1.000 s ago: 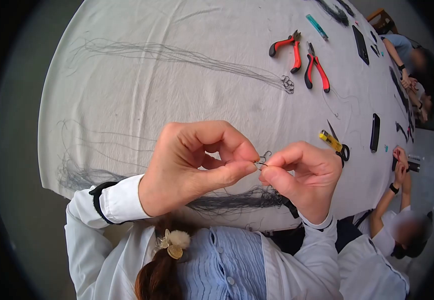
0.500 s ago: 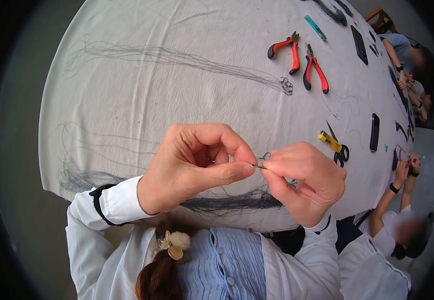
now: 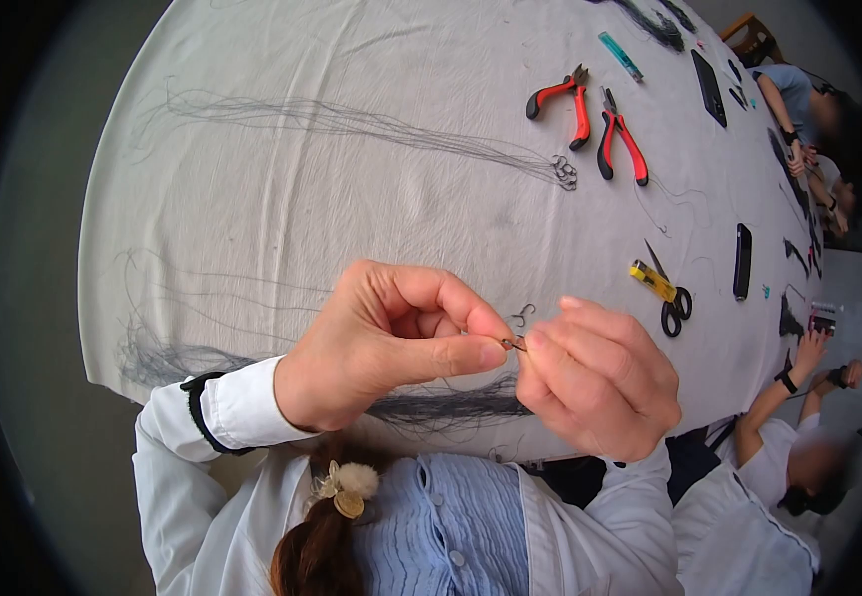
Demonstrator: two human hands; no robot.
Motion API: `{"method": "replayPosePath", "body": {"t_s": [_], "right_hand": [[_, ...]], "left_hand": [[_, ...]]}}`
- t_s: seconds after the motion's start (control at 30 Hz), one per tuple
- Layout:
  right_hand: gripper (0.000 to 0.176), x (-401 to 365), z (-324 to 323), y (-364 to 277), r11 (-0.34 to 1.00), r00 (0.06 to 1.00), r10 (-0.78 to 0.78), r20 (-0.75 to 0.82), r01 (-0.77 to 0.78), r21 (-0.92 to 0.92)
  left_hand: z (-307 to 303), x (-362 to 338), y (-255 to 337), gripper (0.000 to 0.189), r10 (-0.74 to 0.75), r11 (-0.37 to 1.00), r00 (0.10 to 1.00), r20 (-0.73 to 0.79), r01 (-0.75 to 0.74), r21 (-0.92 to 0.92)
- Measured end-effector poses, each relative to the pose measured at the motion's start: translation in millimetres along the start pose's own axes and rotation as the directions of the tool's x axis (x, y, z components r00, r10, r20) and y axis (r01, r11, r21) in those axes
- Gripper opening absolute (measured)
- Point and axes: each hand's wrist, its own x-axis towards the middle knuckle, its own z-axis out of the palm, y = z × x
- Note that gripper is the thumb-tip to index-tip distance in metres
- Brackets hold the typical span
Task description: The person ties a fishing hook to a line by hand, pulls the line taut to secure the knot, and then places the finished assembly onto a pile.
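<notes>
My left hand (image 3: pixel 401 343) pinches a tiny dark metal piece (image 3: pixel 509 344) between thumb and forefinger. From the other side, my right hand (image 3: pixel 605 377) closes its fingertips on the same piece, its fingers curled together. Just above the pinch, a small dark hook (image 3: pixel 523 313) shows over the cloth. Below both hands a thick bundle of dark thread (image 3: pixel 451 407) runs across the cloth, partly covered by them. Farther up lies a thinner bundle of threads (image 3: pixel 381 129) with a cluster of hooks (image 3: pixel 564 174) at its right end.
Two red-handled pliers (image 3: pixel 580 114) (image 3: pixel 622 144), a teal cutter (image 3: pixel 620 57), a yellow lighter-like item (image 3: pixel 652 281), black scissors (image 3: pixel 676 310) and two phones (image 3: pixel 709 89) (image 3: pixel 743 262) lie on the white cloth (image 3: pixel 222 189). Other people's arms (image 3: pixel 798 368) are at the right edge.
My right hand has turned and its fingers have curled closer together. My left hand has dipped slightly. At the right, a co-worker's hands have moved apart.
</notes>
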Motion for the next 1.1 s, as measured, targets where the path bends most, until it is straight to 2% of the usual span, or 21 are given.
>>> {"method": "replayPosePath", "body": {"t_s": [0.07, 0.2, 0.3, 0.37, 0.4, 0.43, 0.47, 0.5, 0.57, 0.7, 0.8, 0.87, 0.9, 0.97, 1.0, 1.07, 1.1], "right_hand": [[0.01, -0.5, 0.5, -1.2, 0.994, 0.998, -0.064, -0.012, 0.063, -0.086], [0.01, -1.6, 3.3, -5.5, 0.994, 0.997, -0.059, -0.04, 0.055, -0.095], [0.013, -2.0, 3.7, -4.4, 0.999, 0.996, -0.006, -0.09, 0.003, -0.035], [0.013, 3.5, -5.2, -4.1, 0.943, 0.955, 0.27, 0.119, -0.287, 0.17], [0.013, 5.6, -9.3, -3.1, 0.944, 0.957, 0.266, 0.117, -0.283, 0.167], [0.01, 7.1, -13.3, -1.9, 0.722, 0.833, 0.483, 0.27, -0.553, 0.416], [0.008, 7.5, -16.0, -0.8, 0.364, 0.65, 0.596, 0.47, -0.741, 0.564], [0.008, 7.6, -17.7, 0.5, 0.364, 0.651, 0.596, 0.47, -0.741, 0.564], [0.005, 8.3, -19.2, 2.3, -0.061, 0.44, 0.55, 0.71, -0.827, 0.559], [0.005, 7.2, -17.6, 1.1, -0.016, 0.452, 0.539, 0.711, -0.838, 0.545], [0.005, 7.2, -17.1, 0.7, -0.013, 0.457, 0.536, 0.71, -0.836, 0.548], [0.005, 6.8, -15.1, -0.8, 0.083, 0.483, 0.57, 0.665, -0.839, 0.538], [0.005, 7.0, -14.4, -1.8, 0.081, 0.481, 0.572, 0.665, -0.839, 0.538], [0.007, 7.9, -13.1, -3.6, 0.246, 0.537, 0.617, 0.576, -0.826, 0.507], [0.007, 7.2, -11.7, -3.4, 0.243, 0.536, 0.618, 0.575, -0.826, 0.508], [0.01, 4.9, -8.6, -2.9, 0.607, 0.737, 0.552, 0.39, -0.676, 0.419], [0.01, 5.5, -8.2, -4.0, 0.605, 0.736, 0.554, 0.389, -0.677, 0.419]], "left_hand": [[-2.6, 0.3, -2.2, 0.009, -0.011, 1.0, 0.999, 0.037, 0.012, -0.022], [-3.5, 0.0, -3.0, 0.009, 0.037, 0.999, 0.995, 0.088, -0.037, 0.002], [-1.6, -0.6, 3.4, 0.009, 0.045, 0.999, 0.995, 0.085, -0.047, 0.013], [-1.3, -1.6, 13.7, 0.008, -0.007, 0.992, 1.0, -0.003, 0.007, 0.124], [-1.5, -2.1, 17.4, 0.008, -0.002, 0.992, 1.0, 0.0, 0.002, 0.126], [-1.8, -2.8, 20.3, 0.009, -0.017, 0.987, 1.0, -0.017, 0.019, 0.16], [-1.9, -3.3, 21.5, 0.01, -0.033, 0.981, 0.999, -0.036, 0.039, 0.193], [-1.5, -3.0, 20.2, 0.01, -0.032, 0.98, 0.999, -0.036, 0.038, 0.193], [-0.3, -2.0, 16.4, 0.01, 0.046, 0.977, 0.999, -0.013, -0.043, 0.211], [2.0, -4.6, 18.9, 0.01, 0.001, 0.962, 1.0, 0.005, -0.003, 0.271], [1.6, -4.7, 16.7, 0.009, 0.06, 0.944, 0.998, 0.015, -0.062, 0.325], [2.7, -4.8, 16.6, 0.009, 0.078, 0.929, 0.997, 0.002, -0.073, 0.363], [2.3, -4.7, 14.2, 0.009, 0.075, 0.929, 0.997, 0.003, -0.071, 0.363], [0.5, -3.7, 8.4, 0.006, 0.216, 0.889, 0.976, 0.033, -0.21, 0.408], [1.0, -4.5, 10.1, 0.006, 0.213, 0.889, 0.977, 0.033, -0.207, 0.409], [2.7, -6.6, 15.0, 0.007, 0.179, 0.861, 0.984, -0.011, -0.151, 0.486], [2.5, -6.4, 14.5, 0.007, 0.176, 0.86, 0.984, -0.011, -0.148, 0.488]]}}
